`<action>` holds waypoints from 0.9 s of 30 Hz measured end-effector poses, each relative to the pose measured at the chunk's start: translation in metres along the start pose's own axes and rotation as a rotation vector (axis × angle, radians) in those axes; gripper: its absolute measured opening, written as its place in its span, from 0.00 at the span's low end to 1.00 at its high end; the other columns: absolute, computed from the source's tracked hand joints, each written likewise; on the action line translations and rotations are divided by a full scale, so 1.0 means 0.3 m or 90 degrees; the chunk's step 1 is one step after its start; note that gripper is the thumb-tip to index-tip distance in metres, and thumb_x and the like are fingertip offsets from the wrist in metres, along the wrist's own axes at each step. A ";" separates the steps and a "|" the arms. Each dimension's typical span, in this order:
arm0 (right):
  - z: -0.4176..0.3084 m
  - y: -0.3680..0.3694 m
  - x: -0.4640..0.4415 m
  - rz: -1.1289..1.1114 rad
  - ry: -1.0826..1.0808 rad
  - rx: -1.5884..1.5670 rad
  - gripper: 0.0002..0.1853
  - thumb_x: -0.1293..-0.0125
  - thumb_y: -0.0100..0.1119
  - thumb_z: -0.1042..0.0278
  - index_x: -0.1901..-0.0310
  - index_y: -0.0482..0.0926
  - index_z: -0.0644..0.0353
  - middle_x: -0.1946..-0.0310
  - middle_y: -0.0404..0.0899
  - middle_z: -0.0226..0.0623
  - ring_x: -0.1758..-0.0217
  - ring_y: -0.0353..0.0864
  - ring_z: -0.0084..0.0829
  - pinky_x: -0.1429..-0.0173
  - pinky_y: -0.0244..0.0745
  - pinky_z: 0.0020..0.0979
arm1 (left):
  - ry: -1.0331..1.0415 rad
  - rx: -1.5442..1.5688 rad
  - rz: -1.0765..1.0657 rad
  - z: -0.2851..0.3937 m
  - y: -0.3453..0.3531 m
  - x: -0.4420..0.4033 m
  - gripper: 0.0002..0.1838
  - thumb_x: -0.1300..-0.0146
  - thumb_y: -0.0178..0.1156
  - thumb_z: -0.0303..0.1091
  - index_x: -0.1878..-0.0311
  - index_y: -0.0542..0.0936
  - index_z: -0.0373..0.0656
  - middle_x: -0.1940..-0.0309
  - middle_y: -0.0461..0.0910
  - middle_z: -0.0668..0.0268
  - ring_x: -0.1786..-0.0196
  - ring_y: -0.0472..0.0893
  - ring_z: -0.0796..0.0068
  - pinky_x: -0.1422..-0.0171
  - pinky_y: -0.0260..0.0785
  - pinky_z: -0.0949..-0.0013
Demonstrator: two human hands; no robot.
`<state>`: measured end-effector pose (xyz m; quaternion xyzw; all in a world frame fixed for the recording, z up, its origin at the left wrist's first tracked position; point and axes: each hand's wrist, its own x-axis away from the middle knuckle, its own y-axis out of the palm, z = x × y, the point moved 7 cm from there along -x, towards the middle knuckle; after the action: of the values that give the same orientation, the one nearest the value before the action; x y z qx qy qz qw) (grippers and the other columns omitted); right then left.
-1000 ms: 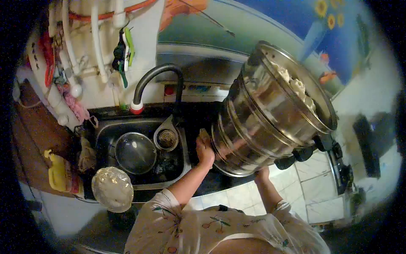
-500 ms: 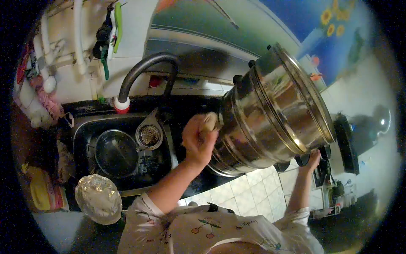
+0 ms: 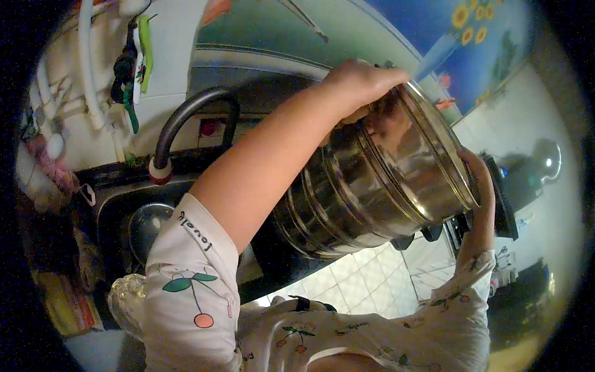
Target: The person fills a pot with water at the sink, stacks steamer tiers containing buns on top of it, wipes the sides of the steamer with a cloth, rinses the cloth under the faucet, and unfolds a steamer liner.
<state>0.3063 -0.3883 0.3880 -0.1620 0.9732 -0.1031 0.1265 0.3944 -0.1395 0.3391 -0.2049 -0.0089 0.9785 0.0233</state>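
Note:
A tall stainless steel steamer pot (image 3: 372,173) with several stacked tiers stands in front of me, slanting to the right in this view. My left hand (image 3: 365,82) is at the upper left of the top tier, its thumb along the rim and its other fingers curled by the side, partly hidden. On the right, my right hand (image 3: 476,166) touches the edge of the lid (image 3: 443,133); most of its fingers are out of sight. Dark side handles (image 3: 403,240) stick out below the pot's lower side.
Left of the pot is a dark sink with a curved black faucet (image 3: 186,121) and a round bowl (image 3: 147,226), partly covered by my arm. A foil-like crumpled object (image 3: 127,301) lies near my left sleeve. Peelers and scissors (image 3: 133,68) hang on the wall. Tiled floor (image 3: 347,276) shows below.
My left hand has moved up and right from beside the pot's lower tiers to its upper rim. My right hand has risen from the lower handle to the lid's edge.

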 end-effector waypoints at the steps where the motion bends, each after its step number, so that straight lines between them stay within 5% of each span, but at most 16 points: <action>1: -0.023 0.053 0.004 -0.017 -0.025 0.001 0.14 0.40 0.49 0.70 0.53 0.73 0.63 0.55 0.74 0.38 0.53 0.73 0.27 0.46 0.66 0.26 | 0.015 -0.023 0.020 0.013 -0.009 0.008 0.35 0.56 0.53 0.60 0.58 0.77 0.35 0.56 0.75 0.48 0.52 0.75 0.55 0.49 0.65 0.63; 11: 0.106 -0.206 -0.150 0.078 0.113 0.195 0.17 0.40 0.46 0.64 0.51 0.71 0.64 0.60 0.76 0.36 0.60 0.75 0.25 0.55 0.70 0.23 | 0.153 -0.005 0.126 0.027 -0.017 0.026 0.28 0.52 0.48 0.57 0.69 0.78 0.37 0.69 0.77 0.48 0.62 0.77 0.50 0.56 0.67 0.59; 15: 0.108 -0.202 -0.149 0.121 0.110 0.126 0.17 0.42 0.45 0.71 0.50 0.70 0.63 0.64 0.77 0.37 0.70 0.77 0.25 0.67 0.75 0.25 | 0.171 0.028 0.144 0.038 -0.023 0.051 0.26 0.51 0.48 0.55 0.69 0.78 0.38 0.71 0.77 0.49 0.64 0.77 0.51 0.58 0.67 0.59; 22: 0.098 -0.213 -0.154 0.128 0.017 0.207 0.15 0.41 0.46 0.69 0.52 0.72 0.63 0.65 0.77 0.36 0.70 0.77 0.27 0.65 0.74 0.25 | 0.171 0.070 0.158 0.018 -0.020 0.046 0.26 0.51 0.49 0.55 0.68 0.77 0.37 0.70 0.77 0.51 0.65 0.76 0.56 0.58 0.66 0.63; 27: 0.127 -0.254 -0.122 0.151 0.089 0.029 0.19 0.39 0.47 0.58 0.51 0.71 0.61 0.62 0.77 0.38 0.66 0.77 0.30 0.62 0.75 0.30 | 0.140 0.095 0.159 0.016 -0.032 0.049 0.29 0.53 0.55 0.56 0.63 0.77 0.34 0.67 0.78 0.55 0.62 0.76 0.65 0.56 0.66 0.66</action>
<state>0.3723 -0.4524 0.3781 -0.0350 0.9893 -0.1207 0.0737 0.3794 -0.1294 0.3379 -0.3080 0.0919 0.9434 -0.0824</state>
